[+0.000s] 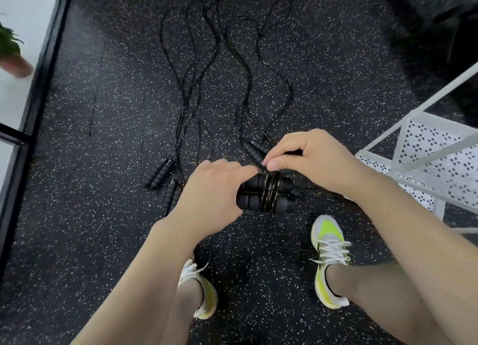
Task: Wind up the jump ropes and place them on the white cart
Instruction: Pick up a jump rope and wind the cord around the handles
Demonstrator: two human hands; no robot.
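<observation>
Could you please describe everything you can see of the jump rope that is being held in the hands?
The held jump rope has two black, ribbed, foam-looking handles lying side by side, roughly level, above the speckled floor. Several turns of thin black cord circle their middle. The left hand grips the handles' left ends; the right hand pinches the cord just above the winding. A little loose cord trails right.

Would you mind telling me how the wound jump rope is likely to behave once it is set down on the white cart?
The wound jump rope probably handles as one compact bundle, since cord rings its two handles. The cord looks springy, so the coils may loosen once the right hand releases its pinch. The rounded handles could roll on the white cart.
</observation>
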